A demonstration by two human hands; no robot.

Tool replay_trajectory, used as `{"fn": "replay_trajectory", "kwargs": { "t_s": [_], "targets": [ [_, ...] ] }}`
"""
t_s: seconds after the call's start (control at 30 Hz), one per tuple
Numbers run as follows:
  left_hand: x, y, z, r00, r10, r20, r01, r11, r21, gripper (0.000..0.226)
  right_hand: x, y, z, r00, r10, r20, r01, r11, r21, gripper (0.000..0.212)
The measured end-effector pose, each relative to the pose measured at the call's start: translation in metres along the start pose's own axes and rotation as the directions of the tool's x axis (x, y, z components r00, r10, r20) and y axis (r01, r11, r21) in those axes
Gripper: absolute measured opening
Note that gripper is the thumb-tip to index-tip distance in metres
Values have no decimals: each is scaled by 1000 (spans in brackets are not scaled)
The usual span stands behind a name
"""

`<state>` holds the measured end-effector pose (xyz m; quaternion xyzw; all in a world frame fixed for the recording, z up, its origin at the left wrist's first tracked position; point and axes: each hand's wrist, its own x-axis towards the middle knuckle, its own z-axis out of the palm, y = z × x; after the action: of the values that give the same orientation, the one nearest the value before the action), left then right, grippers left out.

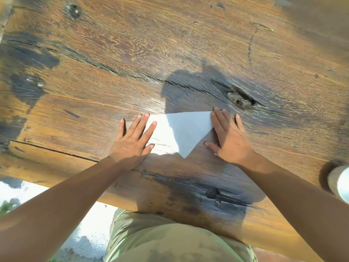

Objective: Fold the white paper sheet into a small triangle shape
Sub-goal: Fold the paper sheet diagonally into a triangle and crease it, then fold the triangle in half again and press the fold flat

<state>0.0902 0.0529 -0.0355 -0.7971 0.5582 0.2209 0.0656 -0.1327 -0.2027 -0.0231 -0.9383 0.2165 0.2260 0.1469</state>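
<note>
The white paper sheet [181, 133] lies flat on the wooden table [170, 53] as a triangle, its long edge on the far side and its point toward me. My left hand [134, 138] rests flat with fingers spread on the paper's left corner. On the right corner my right hand [228, 137] presses flat, its fingers spread as well. Part of the paper is in bright sun; the rest lies in shadow.
The table is rough, weathered wood with cracks and a dark knot hole [239, 99] just beyond my right hand. A pale cylindrical object [340, 182] stands at the right edge. The near table edge [120, 201] runs above my lap.
</note>
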Motion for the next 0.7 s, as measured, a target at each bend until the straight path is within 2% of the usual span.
{"fn": "replay_trajectory", "kwargs": {
  "t_s": [0.2,0.53,0.7],
  "targets": [
    [-4,-9,0,1000,10,4,-10,1000,20,70,-5,8,2,998,58,-27,-57,998,28,91],
    [-2,-9,-8,1000,14,-9,-14,998,-54,62,-7,9,-2,999,43,11,-43,999,29,85],
    [14,11,-22,995,-18,-99,4,991,-133,53,-1,3,-15,994,61,-85,-51,992,114,67]
  ]
}}
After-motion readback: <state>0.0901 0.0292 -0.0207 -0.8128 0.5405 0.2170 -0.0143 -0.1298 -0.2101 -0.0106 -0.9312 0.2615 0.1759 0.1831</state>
